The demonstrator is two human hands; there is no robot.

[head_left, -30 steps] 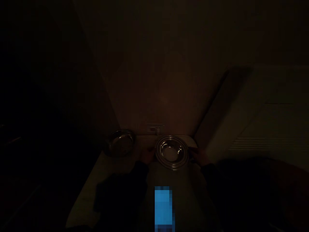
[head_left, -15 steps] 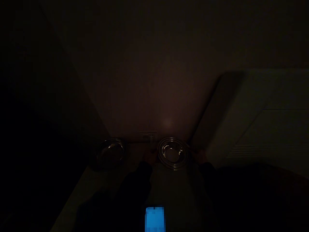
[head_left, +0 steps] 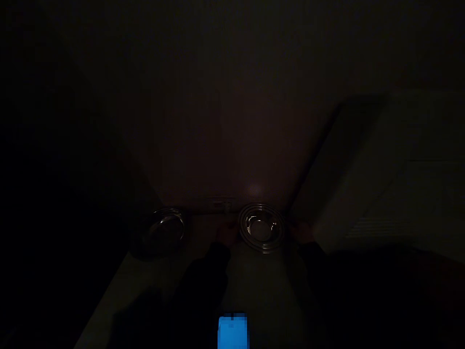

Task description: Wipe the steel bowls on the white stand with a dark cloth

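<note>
The scene is very dark. A shiny steel bowl (head_left: 261,228) sits near the far end of a pale counter (head_left: 152,286). My left hand (head_left: 228,234) rests against the bowl's left rim and my right hand (head_left: 301,233) against its right rim. Both arms wear dark sleeves. The fingers are too dim to make out. A second steel bowl (head_left: 165,230) stands to the left, apart from both hands.
A wall with a small socket plate (head_left: 219,205) closes the counter's far end. A large pale appliance or cabinet (head_left: 392,194) rises at the right. A bright blue blurred rectangle (head_left: 233,332) lies at the bottom edge. Deep shadow covers the left.
The view has grown darker and shifted slightly. Both hands stay at the sides of the bowl, which sits a little farther up the counter than a second ago.
</note>
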